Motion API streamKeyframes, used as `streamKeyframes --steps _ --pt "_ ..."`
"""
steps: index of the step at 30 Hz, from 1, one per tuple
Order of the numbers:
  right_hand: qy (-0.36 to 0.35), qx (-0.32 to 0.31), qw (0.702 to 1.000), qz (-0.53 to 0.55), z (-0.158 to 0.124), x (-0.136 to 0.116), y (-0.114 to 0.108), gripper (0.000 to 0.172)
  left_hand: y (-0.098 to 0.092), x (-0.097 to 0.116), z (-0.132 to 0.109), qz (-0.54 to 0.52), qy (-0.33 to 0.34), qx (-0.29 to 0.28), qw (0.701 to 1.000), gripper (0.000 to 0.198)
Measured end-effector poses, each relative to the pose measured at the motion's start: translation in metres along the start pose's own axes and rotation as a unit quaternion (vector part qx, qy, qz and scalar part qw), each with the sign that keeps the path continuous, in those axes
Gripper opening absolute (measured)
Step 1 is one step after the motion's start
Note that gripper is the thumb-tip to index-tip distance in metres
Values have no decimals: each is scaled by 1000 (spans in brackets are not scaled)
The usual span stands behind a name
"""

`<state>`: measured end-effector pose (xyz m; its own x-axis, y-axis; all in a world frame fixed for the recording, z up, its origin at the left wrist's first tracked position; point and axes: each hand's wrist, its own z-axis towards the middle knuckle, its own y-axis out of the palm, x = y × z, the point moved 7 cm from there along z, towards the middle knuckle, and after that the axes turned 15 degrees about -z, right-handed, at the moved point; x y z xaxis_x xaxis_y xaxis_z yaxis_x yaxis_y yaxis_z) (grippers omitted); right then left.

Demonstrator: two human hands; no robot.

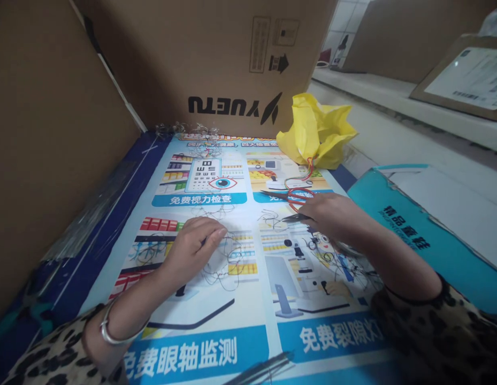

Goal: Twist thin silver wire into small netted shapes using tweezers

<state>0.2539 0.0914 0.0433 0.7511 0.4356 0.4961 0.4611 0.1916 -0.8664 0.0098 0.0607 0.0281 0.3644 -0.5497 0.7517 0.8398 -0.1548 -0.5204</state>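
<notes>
My left hand (194,243) rests knuckles-up on a printed eye-care poster (216,321), its fingers curled and pressed onto a tangle of thin wire loops (226,267). My right hand (332,214) lies on the poster further right, closed on a dark pointed tool (294,217) whose tip sticks out to the left. Red-handled scissors (290,196) lie just beyond that hand. More thin wire pieces (340,262) are spread under and beside my right wrist. Both forearms wear leopard-print sleeves, and a silver bangle (112,331) circles the left wrist.
A large cardboard box (216,59) printed YUETU stands at the back, another cardboard wall (43,139) on the left. A crumpled yellow bag (318,131) lies behind the scissors. A teal folder (428,240) lies at right. Clear wire frames (192,131) are heaped against the box.
</notes>
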Motion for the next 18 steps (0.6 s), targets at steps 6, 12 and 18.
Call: streamKeyframes --steps 6,12,18 --pt "-39 27 997 -59 3 -11 6 18 0 1 1 3 -7 -1 1000 24" --pt "-49 51 995 -73 0 -17 4 18 1 1 1 2 -6 -3 1000 25" --pt "-47 25 996 -66 -1 -10 -1 18 1 1 0 0 -4 -4 1000 27"
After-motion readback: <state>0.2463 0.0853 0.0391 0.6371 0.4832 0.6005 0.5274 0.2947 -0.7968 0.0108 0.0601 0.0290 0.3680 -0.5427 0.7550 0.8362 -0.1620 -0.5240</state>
